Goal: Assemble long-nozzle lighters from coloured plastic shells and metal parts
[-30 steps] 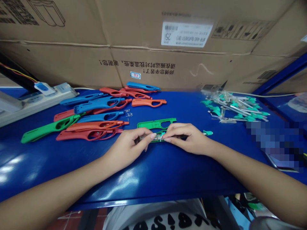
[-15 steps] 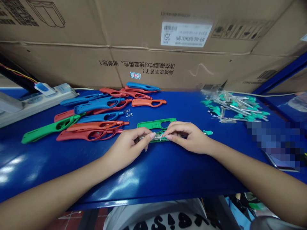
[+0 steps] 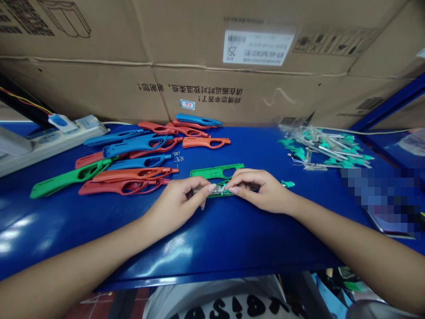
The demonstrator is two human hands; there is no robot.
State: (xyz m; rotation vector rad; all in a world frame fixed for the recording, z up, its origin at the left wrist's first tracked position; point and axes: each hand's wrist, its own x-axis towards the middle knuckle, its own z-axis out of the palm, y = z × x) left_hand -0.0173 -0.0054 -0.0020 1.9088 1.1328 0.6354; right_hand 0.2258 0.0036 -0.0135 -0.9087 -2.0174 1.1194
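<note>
Green casing (image 3: 229,195) lying under the fingertips of both hands

The green casing is lying on the blue table (image 3: 186,248), in the middle, near the front edge, and the hands are covering a large part of it. A clear insert (image 3: 217,190) is resting along it. The left hand (image 3: 181,201) is holding this clear insert in a narrow grip, with the thumb on the near side. The right hand (image 3: 262,190) is bringing thumb and forefinger close together at a small teal part beside the insert; whether they are gripping it, I cannot tell. A teal tip (image 3: 287,184) is showing beyond the right hand.

Just behind, a second green casing (image 3: 202,173) is lying with its inner side up. To the left, red, orange, blue and green casings (image 3: 133,146) are lying in a loose heap, and some small pins (image 3: 179,159) are lying beside them. At the far right, metal rods with teal parts (image 3: 332,144) are forming a pile. Behind everything, a cardboard box (image 3: 199,44) is standing
</note>
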